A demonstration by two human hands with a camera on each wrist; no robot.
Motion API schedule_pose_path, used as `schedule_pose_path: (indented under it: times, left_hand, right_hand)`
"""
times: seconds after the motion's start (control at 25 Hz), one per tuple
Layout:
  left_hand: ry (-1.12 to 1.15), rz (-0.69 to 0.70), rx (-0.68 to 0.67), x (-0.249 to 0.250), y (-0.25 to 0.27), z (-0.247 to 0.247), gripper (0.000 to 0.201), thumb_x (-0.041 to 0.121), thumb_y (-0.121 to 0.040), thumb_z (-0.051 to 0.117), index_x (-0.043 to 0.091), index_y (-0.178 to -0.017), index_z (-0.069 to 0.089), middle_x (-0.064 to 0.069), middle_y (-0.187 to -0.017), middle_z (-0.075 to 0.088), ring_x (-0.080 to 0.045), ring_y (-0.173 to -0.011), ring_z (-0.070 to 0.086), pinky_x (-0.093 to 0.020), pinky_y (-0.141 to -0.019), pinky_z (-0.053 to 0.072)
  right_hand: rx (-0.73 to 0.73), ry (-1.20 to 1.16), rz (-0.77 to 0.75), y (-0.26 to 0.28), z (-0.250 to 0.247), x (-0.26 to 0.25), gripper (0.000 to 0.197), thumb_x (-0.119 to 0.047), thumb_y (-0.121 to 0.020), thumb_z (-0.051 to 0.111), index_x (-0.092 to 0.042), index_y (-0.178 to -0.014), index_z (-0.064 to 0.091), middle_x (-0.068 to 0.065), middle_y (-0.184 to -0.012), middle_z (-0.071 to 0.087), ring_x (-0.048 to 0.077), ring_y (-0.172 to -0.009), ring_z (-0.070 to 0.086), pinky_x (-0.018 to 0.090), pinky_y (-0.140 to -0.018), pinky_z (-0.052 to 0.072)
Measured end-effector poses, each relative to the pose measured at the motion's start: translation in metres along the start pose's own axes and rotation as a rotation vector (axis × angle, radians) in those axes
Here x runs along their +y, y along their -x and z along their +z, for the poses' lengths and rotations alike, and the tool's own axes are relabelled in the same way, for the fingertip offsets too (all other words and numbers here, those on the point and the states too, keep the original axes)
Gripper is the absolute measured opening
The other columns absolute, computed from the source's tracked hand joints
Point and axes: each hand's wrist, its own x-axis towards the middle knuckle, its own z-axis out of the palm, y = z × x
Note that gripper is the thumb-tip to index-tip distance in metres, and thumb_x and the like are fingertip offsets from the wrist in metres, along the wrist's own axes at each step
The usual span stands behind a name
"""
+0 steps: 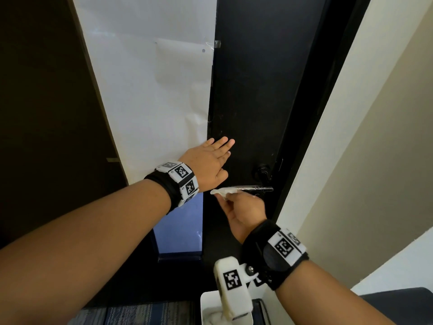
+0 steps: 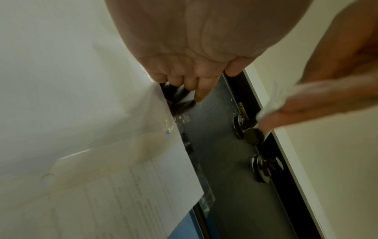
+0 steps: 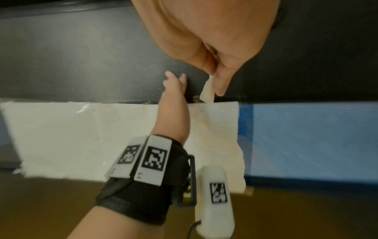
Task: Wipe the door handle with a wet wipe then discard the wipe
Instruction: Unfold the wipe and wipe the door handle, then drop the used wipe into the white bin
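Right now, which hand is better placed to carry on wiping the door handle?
The right hand. It already pinches the wet wipe and holds it at the inner end of the door handle. The left hand lies flat and open on the door above the handle, holding nothing.

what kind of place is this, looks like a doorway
Probably an indoor doorway in a flat or office: a black door with a metal lever handle, white paper sheets taped beside it, and cream walls.

Glossy metal door handle (image 1: 255, 188), matt black door (image 1: 257, 90), soft crumpled white wet wipe (image 1: 222, 191), smooth paper sheet (image 1: 152, 90).
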Motion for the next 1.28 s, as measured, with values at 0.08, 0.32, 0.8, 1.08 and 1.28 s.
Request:
schedule_pose_path:
  times: [0.08, 0.32, 0.8, 1.08, 1.28]
  left_hand:
    - [0.006, -0.003, -0.006, -0.002, 0.000, 0.001, 0.061, 0.037, -0.096, 0.021, 0.009, -0.149, 0.016, -0.005, -0.161, -0.006, -0.017, -0.148, -0.007, -0.034, -0.120, -0.003]
    - [0.027, -0.013, 0.004, 0.000, -0.002, 0.005, 0.061, 0.037, -0.095, 0.021, 0.008, -0.149, 0.017, -0.005, -0.161, -0.006, -0.017, -0.148, -0.008, -0.035, -0.120, -0.004]
    - [0.064, -0.052, 0.038, 0.009, 0.003, 0.004, 0.059, 0.035, -0.096, 0.023, 0.012, -0.150, 0.016, -0.003, -0.161, -0.005, -0.017, -0.148, -0.008, -0.039, -0.121, 0.001]
    - [0.176, -0.122, 0.072, 0.009, 0.024, 0.007, 0.058, 0.029, -0.096, 0.027, 0.012, -0.150, 0.017, -0.006, -0.161, 0.004, -0.019, -0.148, -0.001, -0.038, -0.120, 0.007]
    - [0.288, -0.189, 0.165, 0.010, 0.056, 0.013, 0.046, 0.029, -0.094, 0.037, 0.010, -0.136, 0.046, -0.010, -0.143, 0.047, -0.024, -0.132, 0.040, -0.039, -0.105, 0.039]
  right_hand:
    - [-0.011, 0.272, -0.253, -0.002, -0.007, -0.024, 0.022, 0.009, -0.090, 0.049, -0.002, -0.103, 0.063, 0.019, -0.099, 0.066, 0.026, -0.086, 0.066, 0.039, -0.089, 0.054]
    - [-0.102, 1.803, -1.103, -0.044, -0.042, -0.074, 0.036, 0.006, -0.085, 0.052, -0.007, -0.117, 0.064, 0.015, -0.115, 0.065, 0.031, -0.102, 0.063, 0.035, -0.091, 0.051]
    - [-0.413, 1.966, -1.105, -0.039, -0.018, -0.015, 0.027, 0.010, -0.078, 0.053, 0.000, -0.100, 0.065, 0.016, -0.094, 0.064, 0.028, -0.089, 0.061, 0.030, -0.077, 0.050]
    - [-0.619, 2.089, -1.186, -0.026, -0.007, -0.004, 0.023, 0.004, -0.082, 0.055, 0.000, -0.103, 0.065, 0.017, -0.098, 0.065, 0.028, -0.089, 0.059, 0.033, -0.076, 0.051]
    - [-0.673, 2.158, -1.139, -0.022, -0.024, -0.001, 0.024, 0.002, -0.085, 0.051, -0.003, -0.105, 0.065, 0.012, -0.104, 0.062, 0.026, -0.099, 0.056, 0.036, -0.082, 0.053]
